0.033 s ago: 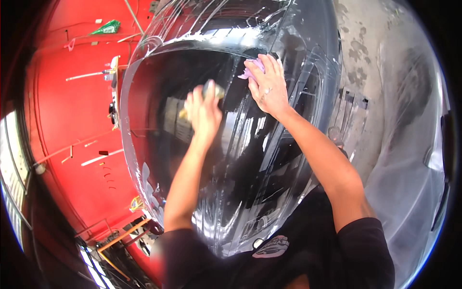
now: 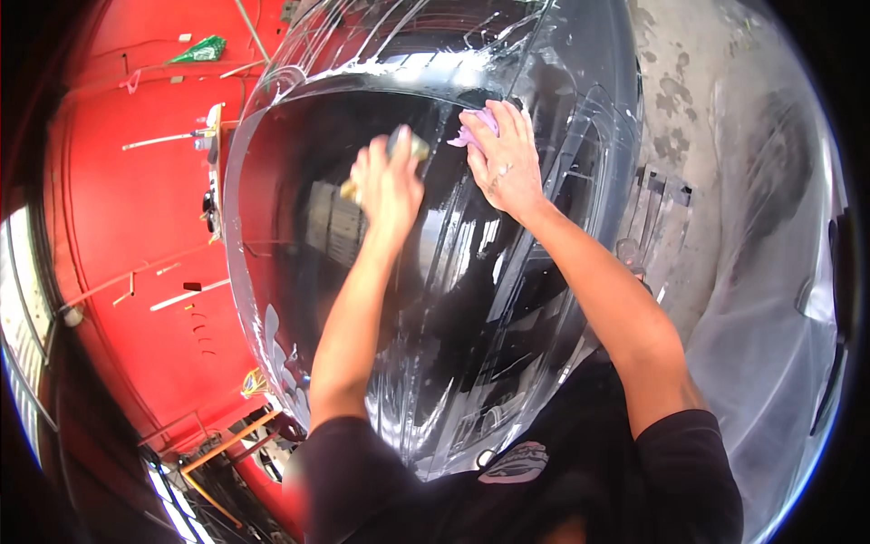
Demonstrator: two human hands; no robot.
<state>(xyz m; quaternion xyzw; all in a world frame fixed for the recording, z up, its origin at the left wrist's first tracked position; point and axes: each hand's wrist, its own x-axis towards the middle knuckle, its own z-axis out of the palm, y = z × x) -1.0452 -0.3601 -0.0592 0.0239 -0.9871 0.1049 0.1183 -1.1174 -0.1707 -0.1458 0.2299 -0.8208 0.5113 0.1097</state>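
A glossy black car panel [image 2: 299,154] curves in front of me, covered by clear film [image 2: 426,444] that lies wrinkled and streaky along the near side. Over the panel's smooth middle, my left hand [image 2: 388,186] is closed around a squeegee-like block [image 2: 419,147]; its yellow and grey ends stick out on both sides of the fingers, and motion blurs it slightly. Farther right, my right hand [image 2: 507,168] rests on the film, its fingers bent over a crumpled lilac cloth [image 2: 471,131]. Part of the cloth is hidden under the fingers.
More loose, creased film [image 2: 399,32] spreads over the far part of the car. A red wall [image 2: 136,190] with a rack [image 2: 215,172] stands on the left. At the right are stained concrete floor [image 2: 675,82] and a sheet-covered shape [image 2: 770,363].
My left hand has slid a little away from me and to the right with the block. My right hand and the lilac cloth stay in place.
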